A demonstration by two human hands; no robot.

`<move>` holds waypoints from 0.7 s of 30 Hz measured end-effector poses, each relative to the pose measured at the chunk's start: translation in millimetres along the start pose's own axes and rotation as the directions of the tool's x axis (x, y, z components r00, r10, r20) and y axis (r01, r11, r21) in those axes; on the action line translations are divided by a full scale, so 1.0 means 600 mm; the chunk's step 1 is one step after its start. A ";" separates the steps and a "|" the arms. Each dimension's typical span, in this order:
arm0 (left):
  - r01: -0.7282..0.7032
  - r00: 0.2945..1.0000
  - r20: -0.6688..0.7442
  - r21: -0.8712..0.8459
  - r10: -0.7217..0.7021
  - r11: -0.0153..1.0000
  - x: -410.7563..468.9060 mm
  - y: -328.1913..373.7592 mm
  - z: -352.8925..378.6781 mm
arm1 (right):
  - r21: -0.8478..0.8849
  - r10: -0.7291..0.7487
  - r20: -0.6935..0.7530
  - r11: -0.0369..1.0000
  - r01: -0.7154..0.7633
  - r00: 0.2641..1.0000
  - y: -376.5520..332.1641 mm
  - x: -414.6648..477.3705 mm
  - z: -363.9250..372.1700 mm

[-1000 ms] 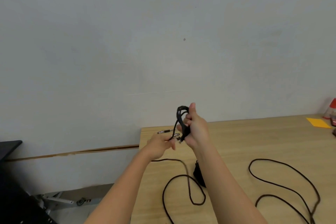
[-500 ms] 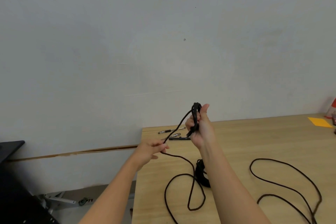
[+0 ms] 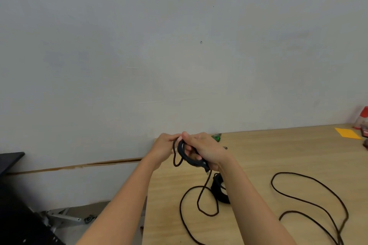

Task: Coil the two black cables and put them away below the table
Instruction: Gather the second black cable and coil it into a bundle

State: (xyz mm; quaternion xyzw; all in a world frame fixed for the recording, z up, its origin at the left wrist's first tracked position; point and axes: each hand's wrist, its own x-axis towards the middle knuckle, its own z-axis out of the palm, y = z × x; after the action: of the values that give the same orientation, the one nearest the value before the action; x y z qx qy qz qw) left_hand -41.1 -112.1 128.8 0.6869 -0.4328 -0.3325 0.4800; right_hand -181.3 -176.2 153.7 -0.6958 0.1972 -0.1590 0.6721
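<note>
The right hand (image 3: 205, 150) has its grip clamped on a small coil (image 3: 186, 156) of black cable, several turns bunched into an oval whose count is too tight to read. The left hand (image 3: 165, 148) meets it at about 9 o'clock, fingertips pinched together on a single strand that droops in a thin loop below the two hands. Much of the coil is hidden behind the right hand's fingers, and its plug end is only a blur at the heel of the palm.

From the coil a loose run of black cable (image 3: 199, 201) drops toward 6 o'clock onto the table (image 3: 278, 155), a pale wood-grain top, where it lies in a rounded loop and is cut off by the bottom edge of the view. A dark lump (image 3: 220, 191) sits just beside that loop, half hidden by the right forearm; what it is cannot be told. A second black cable (image 3: 310, 203) snakes in wide curves at 4 o'clock, matte and cord-like, also cut off at the bottom.

At 3 o'clock lie one flat orange paper (image 3: 347, 133) and a red-and-white object (image 3: 361, 117) clipped by the frame. A small green item (image 3: 216, 137) peeks out behind the right hand.
</note>
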 end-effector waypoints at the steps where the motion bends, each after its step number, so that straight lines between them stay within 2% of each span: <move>1: -0.034 0.999 0.007 0.055 0.033 0.998 0.001 -0.001 -0.001 | 0.072 -0.021 -0.020 0.997 0.023 1.000 0.002 0.002 0.001; 4: -0.006 0.999 -0.043 0.074 0.009 0.997 0.000 -0.012 0.007 | 0.317 -0.059 -0.145 0.943 0.102 0.988 0.001 0.013 0.007; 6: 0.030 1.000 0.003 0.014 -0.030 0.999 0.002 -0.019 0.019 | 0.415 -0.046 -0.241 0.898 0.146 0.969 -0.003 0.021 0.010; 10: 0.105 0.993 0.062 -0.090 -0.099 0.990 -0.004 -0.013 0.041 | 0.489 -0.051 -0.296 0.850 0.197 0.954 -0.008 0.028 0.011; 13: 0.126 0.992 0.006 -0.124 -0.126 0.984 -0.002 -0.005 0.049 | 0.401 -0.084 -0.273 0.895 0.193 0.958 -0.003 0.027 0.006; 17: 0.123 0.985 -0.102 -0.176 -0.143 0.977 0.015 -0.005 0.041 | 0.181 -0.107 -0.288 0.970 0.164 0.952 0.004 0.025 -0.001; 19: 0.098 0.994 -0.005 -0.314 -0.105 0.944 0.017 -0.003 0.028 | 0.008 -0.111 -0.316 0.993 0.120 0.942 0.009 0.025 -0.007; 21: 0.143 0.986 0.148 -0.508 -0.077 0.849 0.015 0.003 0.016 | -0.116 -0.123 -0.330 0.989 0.089 0.936 0.014 0.026 -0.008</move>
State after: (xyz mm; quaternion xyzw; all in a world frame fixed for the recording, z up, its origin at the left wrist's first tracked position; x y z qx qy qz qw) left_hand -46.5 -124.1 127.0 0.5350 -0.3160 -0.5047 0.5994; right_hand -170.6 -188.1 145.0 -0.7005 0.2786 -0.3014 0.5838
